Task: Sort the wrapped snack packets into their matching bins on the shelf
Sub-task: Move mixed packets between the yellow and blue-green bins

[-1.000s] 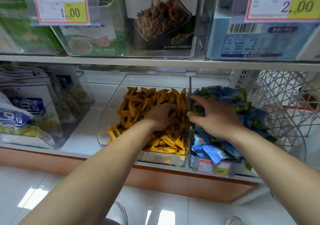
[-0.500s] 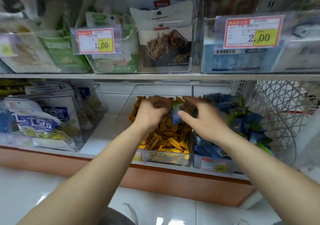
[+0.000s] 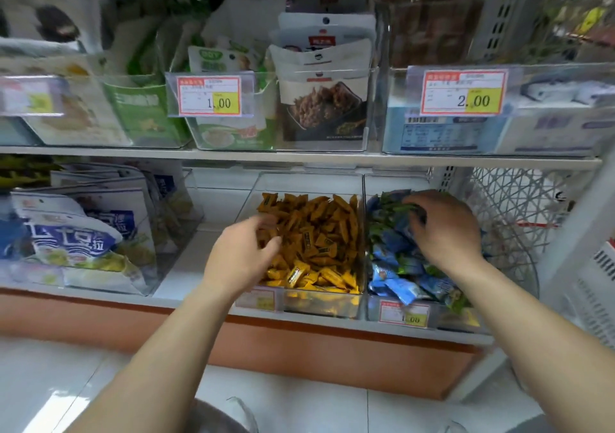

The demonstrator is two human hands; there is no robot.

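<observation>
A clear bin on the lower shelf holds several orange packets. The clear bin to its right holds blue and green packets. My left hand hovers over the orange bin's left side. Its fingers are curled among the orange packets and blurred, so I cannot tell whether they grip anything. My right hand is palm down over the back of the blue bin, its fingertips curled round a blue-green packet on top of the pile.
Left of the orange bin is a bare strip of shelf, then a clear bin of large blue-and-white bags. A white wire basket stands at the right. The upper shelf edge with its price-tagged bins runs just above.
Both hands were close together over the orange bin with a blue packet between them. My right hand has moved right, over the blue bin. My left hand has dropped to the orange bin's left side.
</observation>
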